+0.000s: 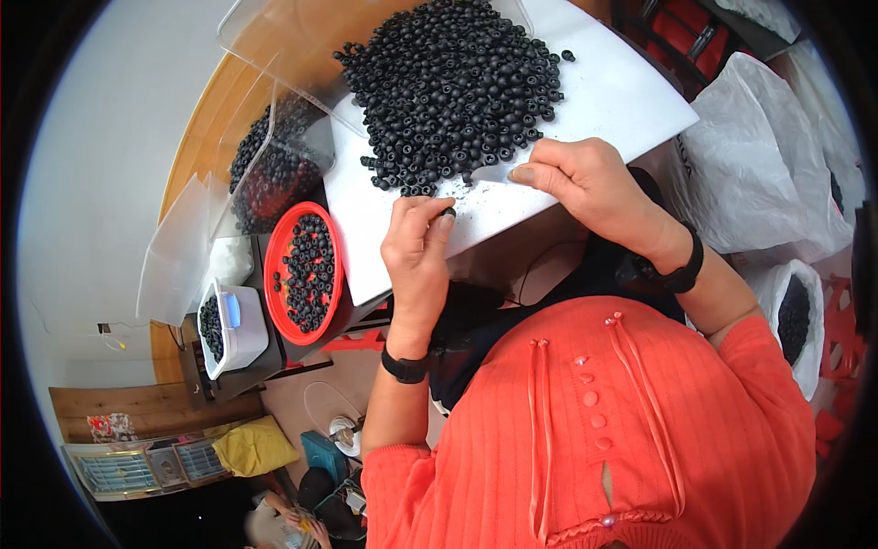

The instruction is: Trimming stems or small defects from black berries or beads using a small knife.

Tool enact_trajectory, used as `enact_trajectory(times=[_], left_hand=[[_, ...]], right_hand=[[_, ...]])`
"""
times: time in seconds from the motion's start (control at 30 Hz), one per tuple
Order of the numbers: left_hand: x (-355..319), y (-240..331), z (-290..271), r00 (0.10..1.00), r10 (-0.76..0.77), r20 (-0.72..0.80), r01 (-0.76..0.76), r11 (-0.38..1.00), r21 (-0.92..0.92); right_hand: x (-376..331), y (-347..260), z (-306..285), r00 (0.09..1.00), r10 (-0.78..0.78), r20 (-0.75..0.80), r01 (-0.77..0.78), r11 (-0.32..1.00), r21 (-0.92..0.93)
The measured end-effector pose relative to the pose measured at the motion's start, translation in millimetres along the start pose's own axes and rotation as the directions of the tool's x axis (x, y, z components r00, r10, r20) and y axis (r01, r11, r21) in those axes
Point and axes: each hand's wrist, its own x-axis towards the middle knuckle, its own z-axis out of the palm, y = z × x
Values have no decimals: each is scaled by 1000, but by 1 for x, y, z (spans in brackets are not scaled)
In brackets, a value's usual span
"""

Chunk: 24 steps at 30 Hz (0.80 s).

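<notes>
Your left hand (416, 242) sits at the near edge of the white board (622, 91), its grip pinching one black bead (448, 212) between thumb and fingertips. Your right hand (585, 183) rests on the board just beside it, fingers pressed together on a thin pale blade (489, 173) that lies flat, its tip touching the near edge of the bead pile (457, 82). The pile covers the far middle of the board, with a few loose beads scattered along its near side and one at its far right.

Left of the board, a red bowl (274, 252) holds a shallow layer of beads. Beside it, nearer the left edge, stands a small white tub (251, 334) with more. A clear plastic box (265, 174) behind the bowl is also partly filled with beads. On your right, white sacks (768, 174) stand on the floor, one open sack (794, 316) showing beads inside. You wear a black band on each wrist.
</notes>
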Motion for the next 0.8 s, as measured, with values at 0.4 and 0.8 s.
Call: enact_trajectory(times=[0.4, 0.8], left_hand=[[-5, -9, 5, 947, -251, 203, 289, 382, -878], [-2, -6, 7, 945, -245, 218, 305, 408, -861]], right_hand=[[6, -7, 27, 992, -125, 17, 126, 977, -174], [5, -5, 32, 988, -155, -1, 149, 955, -258]])
